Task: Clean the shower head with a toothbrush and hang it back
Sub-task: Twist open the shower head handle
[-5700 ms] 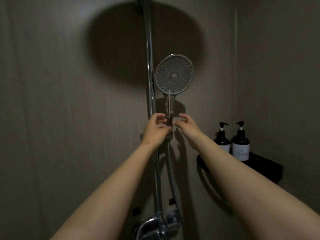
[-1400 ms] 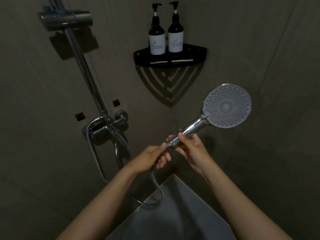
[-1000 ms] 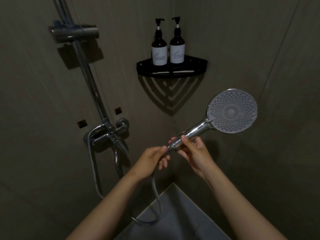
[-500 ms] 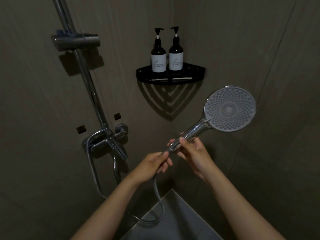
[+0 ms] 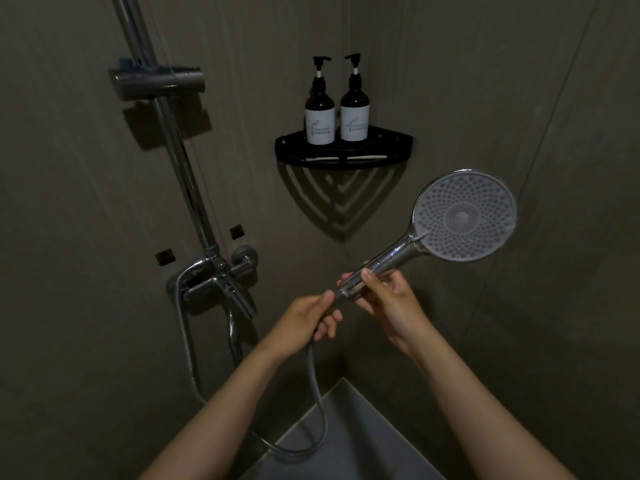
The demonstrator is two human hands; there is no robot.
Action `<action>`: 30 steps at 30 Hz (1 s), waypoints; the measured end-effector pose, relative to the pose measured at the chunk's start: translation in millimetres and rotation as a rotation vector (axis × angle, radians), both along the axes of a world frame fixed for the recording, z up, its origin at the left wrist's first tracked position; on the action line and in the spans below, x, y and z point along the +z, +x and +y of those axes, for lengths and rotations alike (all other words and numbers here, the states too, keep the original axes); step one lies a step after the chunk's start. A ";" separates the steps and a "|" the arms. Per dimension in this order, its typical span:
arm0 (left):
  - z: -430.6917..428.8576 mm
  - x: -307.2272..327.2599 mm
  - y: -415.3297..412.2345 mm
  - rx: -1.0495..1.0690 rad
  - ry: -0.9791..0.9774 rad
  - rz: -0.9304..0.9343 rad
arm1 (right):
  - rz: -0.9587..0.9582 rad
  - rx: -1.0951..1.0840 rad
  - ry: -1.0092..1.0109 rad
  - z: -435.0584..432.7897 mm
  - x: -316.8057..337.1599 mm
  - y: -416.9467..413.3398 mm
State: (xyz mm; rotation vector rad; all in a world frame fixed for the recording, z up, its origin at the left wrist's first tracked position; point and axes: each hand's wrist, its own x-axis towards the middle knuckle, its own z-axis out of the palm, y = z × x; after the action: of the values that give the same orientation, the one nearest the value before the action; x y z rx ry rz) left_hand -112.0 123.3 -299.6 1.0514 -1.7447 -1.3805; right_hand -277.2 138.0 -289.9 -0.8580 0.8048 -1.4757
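The round chrome shower head is off its holder, its nozzle face turned toward me at the right. My right hand grips the lower end of its handle. My left hand pinches the hose just below the handle; the hose loops down and back to the mixer tap. The empty holder bracket sits on the riser rail at the upper left. A white toothbrush lies along the front of the black corner shelf.
Two dark pump bottles stand on the corner shelf. The chrome mixer tap and riser rail run down the left wall. A pale floor area shows below my arms. Walls close in on both sides.
Since 5.7 s ago the shower head was lifted off the bracket and brought down to the right. Over the last second both hands keep their hold; the view shifted slightly.
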 end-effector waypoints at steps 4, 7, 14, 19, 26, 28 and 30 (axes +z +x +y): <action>1.5 -1.2 1.2 0.049 -0.041 0.048 | -0.005 0.005 0.000 2.8 1.5 0.0; 1.1 0.3 1.1 0.070 -0.100 0.059 | -0.020 0.001 -0.005 1.2 2.1 0.5; 1.8 1.2 1.4 0.039 -0.091 0.043 | -0.002 0.002 0.005 -5.0 -1.2 2.4; -1.3 0.2 4.2 0.043 -0.134 0.043 | 0.007 0.013 0.003 -9.4 -2.3 2.8; -3.8 0.8 2.3 0.000 -0.082 -0.004 | 0.029 0.017 0.006 -13.5 -0.3 6.2; -7.0 0.0 1.0 0.030 -0.091 0.038 | 0.029 0.026 0.010 -13.4 0.7 6.9; -9.7 -0.1 1.4 0.040 -0.099 0.056 | 0.029 0.033 0.011 -13.7 1.3 6.4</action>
State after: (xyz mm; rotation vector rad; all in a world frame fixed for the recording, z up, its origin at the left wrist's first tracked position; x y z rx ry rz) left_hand -110.6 113.7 -299.7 0.9795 -1.7235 -1.2736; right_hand -270.8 124.4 -288.7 -0.8818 0.8155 -1.4311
